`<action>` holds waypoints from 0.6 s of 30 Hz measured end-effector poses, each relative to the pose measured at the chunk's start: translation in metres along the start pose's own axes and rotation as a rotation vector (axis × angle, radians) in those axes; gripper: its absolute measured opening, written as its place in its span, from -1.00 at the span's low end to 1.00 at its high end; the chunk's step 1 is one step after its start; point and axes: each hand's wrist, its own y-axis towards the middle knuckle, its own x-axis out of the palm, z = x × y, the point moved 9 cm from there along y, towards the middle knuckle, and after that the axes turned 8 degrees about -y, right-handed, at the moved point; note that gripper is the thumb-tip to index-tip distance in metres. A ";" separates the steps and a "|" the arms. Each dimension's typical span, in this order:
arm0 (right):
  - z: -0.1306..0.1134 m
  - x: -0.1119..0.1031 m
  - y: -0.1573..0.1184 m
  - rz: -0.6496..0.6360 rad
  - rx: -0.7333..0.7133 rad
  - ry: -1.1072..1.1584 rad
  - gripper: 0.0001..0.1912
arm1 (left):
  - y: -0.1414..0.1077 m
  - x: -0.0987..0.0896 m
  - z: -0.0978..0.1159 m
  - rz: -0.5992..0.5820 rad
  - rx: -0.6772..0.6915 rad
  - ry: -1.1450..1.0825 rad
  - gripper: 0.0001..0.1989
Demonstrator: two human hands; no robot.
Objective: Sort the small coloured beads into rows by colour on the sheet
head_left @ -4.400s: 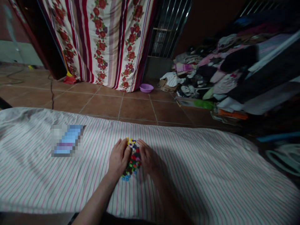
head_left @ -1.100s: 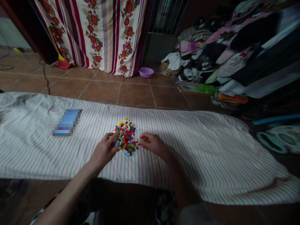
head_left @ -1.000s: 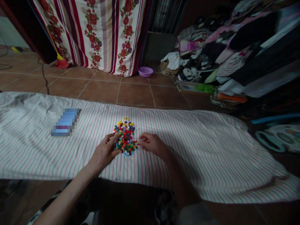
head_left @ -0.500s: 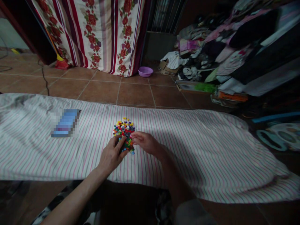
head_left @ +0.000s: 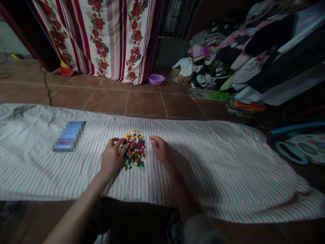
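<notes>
A pile of small colourful plastic pieces (head_left: 135, 149) lies on a striped cloth (head_left: 198, 149). My left hand (head_left: 113, 154) rests at the pile's left edge, its bent fingers apart and touching the outer pieces. On the other side, my right hand (head_left: 159, 147) is closed in a pinch just right of the pile. At its fingertips shows a small white piece (head_left: 148, 141), too small to make out well. The palm side of both hands is hidden.
A blurred-out blue rectangular object (head_left: 69, 136) lies on the cloth to the left. Past the cloth, a purple basin (head_left: 156, 79) stands on the tiled floor before a flowered curtain (head_left: 114, 40). Clothes (head_left: 203, 51) are heaped at the back right.
My left hand has drawn back leftward from over the pile, uncovering its lower part. My right hand has moved slightly right, off the pile, and its fingers have closed into a pinch.
</notes>
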 end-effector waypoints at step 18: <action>-0.025 0.044 0.005 -0.198 -0.044 0.180 -0.55 | 0.011 0.022 -0.006 -0.079 -0.070 -0.175 -0.59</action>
